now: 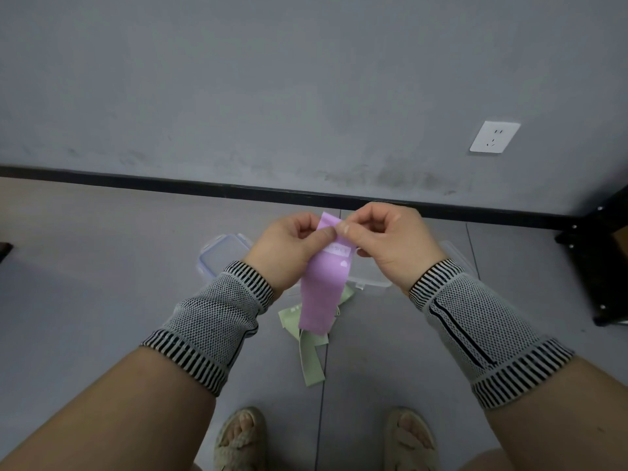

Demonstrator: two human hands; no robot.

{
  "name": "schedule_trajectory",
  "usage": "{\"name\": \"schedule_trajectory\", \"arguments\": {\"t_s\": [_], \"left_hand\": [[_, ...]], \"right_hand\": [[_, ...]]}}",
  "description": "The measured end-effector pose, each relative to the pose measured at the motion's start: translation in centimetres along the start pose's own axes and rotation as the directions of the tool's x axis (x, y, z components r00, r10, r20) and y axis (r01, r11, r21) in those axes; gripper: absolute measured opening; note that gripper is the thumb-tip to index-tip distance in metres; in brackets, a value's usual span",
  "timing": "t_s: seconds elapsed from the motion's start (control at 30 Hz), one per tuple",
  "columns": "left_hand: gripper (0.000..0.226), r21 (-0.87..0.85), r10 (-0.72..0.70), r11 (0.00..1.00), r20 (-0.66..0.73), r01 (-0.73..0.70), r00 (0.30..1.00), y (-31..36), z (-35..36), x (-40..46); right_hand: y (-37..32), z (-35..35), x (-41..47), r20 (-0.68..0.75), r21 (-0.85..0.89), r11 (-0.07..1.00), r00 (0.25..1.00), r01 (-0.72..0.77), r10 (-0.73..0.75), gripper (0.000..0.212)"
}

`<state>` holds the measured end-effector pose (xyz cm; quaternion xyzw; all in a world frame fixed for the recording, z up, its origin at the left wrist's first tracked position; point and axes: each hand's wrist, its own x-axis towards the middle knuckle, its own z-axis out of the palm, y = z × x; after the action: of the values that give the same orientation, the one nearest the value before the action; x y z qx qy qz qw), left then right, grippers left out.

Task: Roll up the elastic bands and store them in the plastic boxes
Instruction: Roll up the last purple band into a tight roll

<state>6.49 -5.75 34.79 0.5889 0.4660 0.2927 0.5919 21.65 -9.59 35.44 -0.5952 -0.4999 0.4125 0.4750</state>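
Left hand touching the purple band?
Touching. Head view: the left hand pinches the top edge of the purple elastic band between thumb and fingers, with the right hand pinching beside it.

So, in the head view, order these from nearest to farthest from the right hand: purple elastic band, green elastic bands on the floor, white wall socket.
1. Purple elastic band, pinched by the right hand.
2. Green elastic bands, on the floor below.
3. White wall socket, upper right.

Bare indoor room: grey wall, wall socket, grey floor.
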Motion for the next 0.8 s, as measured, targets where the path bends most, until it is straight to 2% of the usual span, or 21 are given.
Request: {"name": "schedule_trajectory", "arguments": {"t_s": [0.1, 0.27, 0.33, 0.47, 0.53, 0.63, 0.73, 0.8], "left_hand": [[0.012, 0.023, 0.004, 1.0, 0.044, -0.005, 0.999, 0.1, 0.1, -0.1], [0.025, 0.148, 0.027, 0.988, 0.063, -0.036, 0.998, 0.6, -0.1, -0.4], [0.026, 0.143, 0.023, 0.989, 0.045, -0.029, 0.999, 0.6, -0.1, -0.5], [0.027, 0.082, -0.002, 0.997, 0.006, 0.001, 1.0, 0.7, 0.0, -0.6], [0.024, 0.014, -0.039, 0.999, -0.007, 0.039, 0.999, 0.9, 0.1, -0.7], [0.027, -0.051, -0.056, 0.997, 0.029, 0.057, 0.998, 0.9, 0.0, -0.7], [0.021, -0.059, -0.091, 0.993, 0.107, 0.098, 0.99, 0.6, 0.1, -0.8], [0.024, 0.008, -0.14, 0.99, 0.112, 0.14, 0.984, 0.8, 0.1, -1.0]], "right_hand": [[0.0, 0.0, 0.1, -0.041, -0.031, 1.0, 0.999, 0.003, -0.005, 0.018], [-0.2, -0.3, 0.0, -0.084, 0.019, 0.996, 0.993, -0.082, 0.083, 0.02], [-0.7, -0.3, -0.2, -0.034, 0.089, 0.989, 0.992, -0.12, 0.123, 0.018], [-1.5, -0.4, -0.4, 0.148, 0.353, 0.91, 0.974, -0.216, 0.173, 0.013], [-1.5, -0.6, -0.3, 0.152, 0.286, 0.946, 0.982, -0.151, 0.111, 0.025], [-1.1, -0.6, -0.4, 0.169, 0.038, 0.999, 0.985, 0.028, -0.034, 0.036], [-1.1, -0.3, -0.6, 0.185, -0.06, 0.99, 0.976, 0.125, -0.112, 0.028], [-1.1, -0.4, -0.6, 0.159, -0.085, 0.987, 0.98, 0.138, -0.123, 0.022]]}}
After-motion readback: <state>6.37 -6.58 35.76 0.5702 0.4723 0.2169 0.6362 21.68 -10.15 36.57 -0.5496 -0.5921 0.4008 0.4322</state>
